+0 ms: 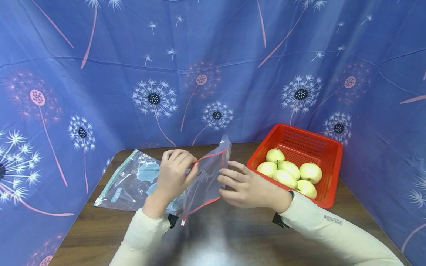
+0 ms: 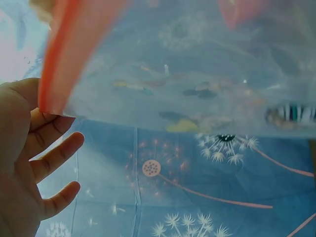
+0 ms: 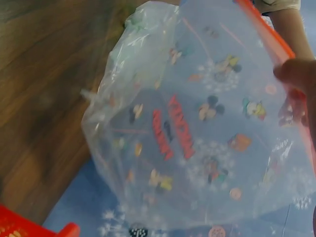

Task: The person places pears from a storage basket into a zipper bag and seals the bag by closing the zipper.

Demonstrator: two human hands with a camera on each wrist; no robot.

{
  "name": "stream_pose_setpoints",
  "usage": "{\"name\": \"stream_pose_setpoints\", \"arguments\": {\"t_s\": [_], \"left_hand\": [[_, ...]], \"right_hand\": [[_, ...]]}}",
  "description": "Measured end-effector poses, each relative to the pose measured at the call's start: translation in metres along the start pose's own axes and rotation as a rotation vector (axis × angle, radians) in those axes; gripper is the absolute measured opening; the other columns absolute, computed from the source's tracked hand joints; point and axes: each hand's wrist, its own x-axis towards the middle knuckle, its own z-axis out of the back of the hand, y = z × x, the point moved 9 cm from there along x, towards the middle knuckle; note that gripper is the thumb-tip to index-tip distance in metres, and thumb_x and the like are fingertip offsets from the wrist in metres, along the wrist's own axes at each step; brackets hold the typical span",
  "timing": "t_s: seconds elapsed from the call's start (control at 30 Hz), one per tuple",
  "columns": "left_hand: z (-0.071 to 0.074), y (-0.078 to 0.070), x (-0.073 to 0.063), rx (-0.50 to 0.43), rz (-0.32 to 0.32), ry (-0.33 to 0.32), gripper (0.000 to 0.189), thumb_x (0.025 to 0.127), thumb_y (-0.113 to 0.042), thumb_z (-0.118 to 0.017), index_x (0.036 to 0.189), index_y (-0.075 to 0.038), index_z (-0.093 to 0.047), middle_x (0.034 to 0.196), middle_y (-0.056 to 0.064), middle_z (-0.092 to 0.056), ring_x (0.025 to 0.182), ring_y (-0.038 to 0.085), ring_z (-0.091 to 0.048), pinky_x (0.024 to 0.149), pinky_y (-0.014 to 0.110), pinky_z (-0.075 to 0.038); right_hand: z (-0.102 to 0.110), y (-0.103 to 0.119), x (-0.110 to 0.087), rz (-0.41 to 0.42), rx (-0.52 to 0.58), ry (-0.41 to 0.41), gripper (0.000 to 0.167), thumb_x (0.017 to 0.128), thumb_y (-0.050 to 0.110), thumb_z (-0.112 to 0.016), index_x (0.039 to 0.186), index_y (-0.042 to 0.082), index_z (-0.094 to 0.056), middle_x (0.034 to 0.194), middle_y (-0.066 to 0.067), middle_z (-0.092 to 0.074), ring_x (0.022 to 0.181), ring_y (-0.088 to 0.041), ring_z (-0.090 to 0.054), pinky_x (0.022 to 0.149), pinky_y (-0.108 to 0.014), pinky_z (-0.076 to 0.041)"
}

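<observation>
Wooden table [image 1: 266, 240], fruit [image 1: 284, 178] in red basket [image 1: 334, 173], green-zipped bag [image 1: 131, 184] part-hidden, left hand [image 1: 175, 173] and right hand [image 1: 251, 186] gripping red-zipped bag [image 1: 205, 184].

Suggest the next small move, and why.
Perhaps bring the right hand to a round, pale yellow-green fruit in the red plastic basket: the clear, red-edged plastic bag looks open, the left hand grips its edge, and the basket sits close by.
</observation>
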Motion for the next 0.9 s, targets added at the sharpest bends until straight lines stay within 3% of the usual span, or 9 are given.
{"name": "stream_pose_setpoints", "arguments": {"t_s": [0.23,0.37,0.5,0.73,0.9], "left_hand": [[0.009,0.009,0.002,-0.005,0.024,-0.012,0.013,0.09,-0.01,-0.056,0.08,-0.005,-0.063,0.076,0.006,-0.064,0.08,0.029,-0.062,0.078,0.05,-0.042],[0.012,0.012,0.003,-0.007,0.031,-0.003,0.014,0.091,-0.011,-0.055,0.081,-0.005,-0.064,0.077,0.007,-0.065,0.08,0.03,-0.062,0.078,0.05,-0.042],[0.015,0.013,0.004,-0.006,0.032,0.006,0.013,0.091,-0.011,-0.056,0.082,-0.005,-0.064,0.077,0.006,-0.065,0.081,0.029,-0.061,0.077,0.05,-0.041],[0.02,0.01,0.005,-0.01,0.013,0.015,0.012,0.09,-0.008,-0.057,0.081,-0.005,-0.065,0.075,0.006,-0.066,0.08,0.028,-0.061,0.078,0.051,-0.041],[0.026,0.007,0.003,0.001,-0.003,0.026,0.003,0.083,-0.003,-0.065,0.083,-0.005,-0.066,0.078,0.005,-0.066,0.08,0.029,-0.061,0.077,0.052,-0.042]], "right_hand": [[0.012,-0.005,-0.013,0.028,-0.007,-0.055,0.021,0.099,0.033,-0.054,0.085,0.018,-0.058,0.103,-0.007,-0.063,0.107,-0.026,-0.059,0.094,-0.051,-0.045],[0.021,-0.012,-0.018,0.013,-0.014,-0.112,0.021,0.098,0.029,-0.056,0.081,0.017,-0.057,0.1,-0.007,-0.063,0.103,-0.027,-0.059,0.091,-0.052,-0.045],[0.025,-0.019,-0.023,-0.008,-0.008,-0.112,0.019,0.097,0.025,-0.056,0.081,0.015,-0.057,0.099,-0.008,-0.064,0.102,-0.027,-0.061,0.089,-0.051,-0.046],[0.028,-0.032,-0.032,-0.051,0.08,-0.093,0.013,0.095,0.017,-0.057,0.085,0.01,-0.061,0.097,-0.012,-0.065,0.1,-0.033,-0.065,0.086,-0.052,-0.05],[0.029,-0.041,-0.037,-0.088,0.164,-0.099,0.014,0.097,0.015,-0.056,0.086,0.008,-0.061,0.096,-0.013,-0.064,0.099,-0.034,-0.066,0.084,-0.05,-0.051]]}}
